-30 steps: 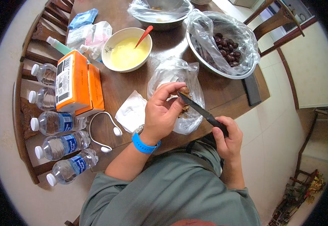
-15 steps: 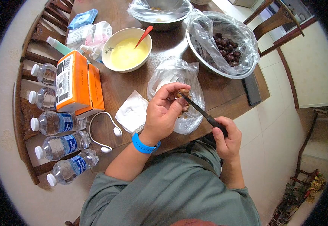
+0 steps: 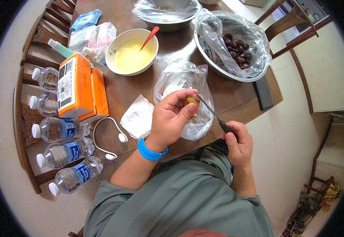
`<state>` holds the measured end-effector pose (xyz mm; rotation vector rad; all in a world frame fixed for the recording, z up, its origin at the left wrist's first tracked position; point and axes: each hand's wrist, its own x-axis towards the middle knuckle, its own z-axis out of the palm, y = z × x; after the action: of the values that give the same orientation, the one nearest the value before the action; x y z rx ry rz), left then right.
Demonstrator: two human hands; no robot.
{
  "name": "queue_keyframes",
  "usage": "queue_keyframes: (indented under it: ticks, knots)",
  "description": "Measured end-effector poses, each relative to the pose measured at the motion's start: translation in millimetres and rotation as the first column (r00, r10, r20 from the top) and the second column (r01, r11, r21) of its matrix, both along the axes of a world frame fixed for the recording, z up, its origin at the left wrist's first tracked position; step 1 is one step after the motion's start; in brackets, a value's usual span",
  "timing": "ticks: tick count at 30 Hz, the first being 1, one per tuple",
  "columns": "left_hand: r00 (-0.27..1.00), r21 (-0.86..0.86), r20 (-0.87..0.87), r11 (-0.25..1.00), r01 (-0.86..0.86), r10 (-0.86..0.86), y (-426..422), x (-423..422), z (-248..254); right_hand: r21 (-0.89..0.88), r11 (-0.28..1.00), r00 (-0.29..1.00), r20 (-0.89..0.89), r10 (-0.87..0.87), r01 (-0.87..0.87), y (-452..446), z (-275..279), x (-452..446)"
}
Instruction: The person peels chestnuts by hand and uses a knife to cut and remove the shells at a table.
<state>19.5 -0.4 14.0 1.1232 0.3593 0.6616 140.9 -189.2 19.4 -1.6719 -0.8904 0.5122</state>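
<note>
A partly peeled chestnut (image 3: 193, 99), brown with yellow flesh showing, is pinched between the thumb and fingers of my left hand (image 3: 170, 116). My right hand (image 3: 240, 144) grips the dark handle of a knife (image 3: 224, 126). Its thin blade reaches up and left to the chestnut's side; whether it touches is too fine to tell. Under both lies a clear plastic bag (image 3: 198, 128) with scraps in it, partly covered by my left hand. At the upper right, a metal bowl (image 3: 260, 78) lined with plastic holds several dark brown chestnuts (image 3: 241, 53).
A white bowl (image 3: 110, 65) of yellow liquid holds a red spoon (image 3: 149, 37). Left of it stand orange boxes (image 3: 83, 94) and several water bottles (image 3: 71, 152). A white napkin (image 3: 137, 118), white neckband earphones (image 3: 100, 145) and a black phone (image 3: 263, 94) lie on the table.
The chestnut has turned in my left hand, showing more yellow flesh. The knife has rolled, so its blade looks thinner and sits along the chestnut's right side.
</note>
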Motion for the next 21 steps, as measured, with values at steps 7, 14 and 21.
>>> queue_keyframes:
  ticks: [7,14,21]
  knots:
    - [1.0,-0.026,-0.006,1.0,0.004,-0.004,1.4,-0.5,0.0,-0.034,0.998,0.999,0.013,0.046,-0.046,3.2,4.4,-0.5]
    - [1.0,-0.032,0.005,0.999,-0.003,0.003,0.7,-0.9,2.6,-0.055,0.998,0.999,0.004,0.033,-0.033,4.2,6.8,0.2]
    - [0.999,0.013,-0.032,1.0,0.009,-0.008,2.1,-2.6,0.1,-0.034,0.99,0.99,-0.011,-0.139,0.139,11.9,1.1,3.0]
